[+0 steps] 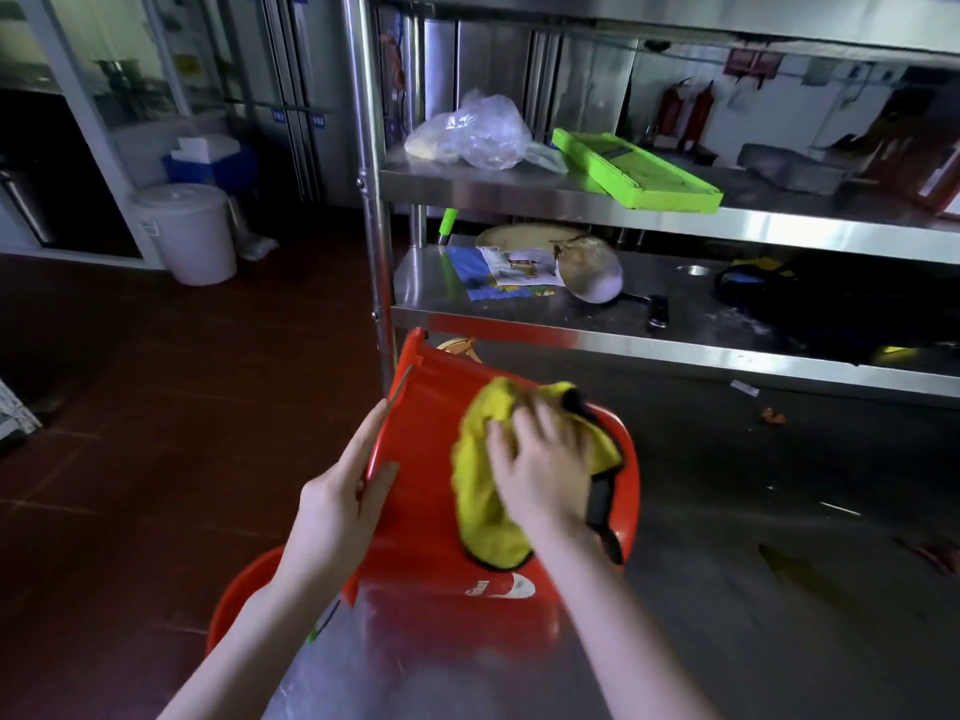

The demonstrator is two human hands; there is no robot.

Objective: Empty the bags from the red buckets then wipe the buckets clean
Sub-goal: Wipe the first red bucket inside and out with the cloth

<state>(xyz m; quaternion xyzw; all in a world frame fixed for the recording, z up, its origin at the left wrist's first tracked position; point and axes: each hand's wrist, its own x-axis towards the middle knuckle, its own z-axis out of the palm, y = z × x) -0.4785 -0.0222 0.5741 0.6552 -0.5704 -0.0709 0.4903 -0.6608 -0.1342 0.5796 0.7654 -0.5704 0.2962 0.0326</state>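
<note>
A red bucket (415,423) lies tilted on its side on the steel table, its mouth turned away toward the shelf. My left hand (337,506) grips its rim at the left, thumb on the outer wall. My right hand (540,459) presses a yellow cloth (483,506) against the bucket's outer wall; the hand is blurred by motion. The bucket's black handle grip (600,506) hangs at the right side. A second red bucket (244,589) shows partly below the table's left edge, behind my left forearm.
A steel shelf rack (571,200) stands behind the table with a clear plastic bag (478,132), a green slicer board (634,168), papers and a bowl. A white lidded bin (187,231) stands on the red tiled floor at left. Scraps and stains dot the steel table (779,511).
</note>
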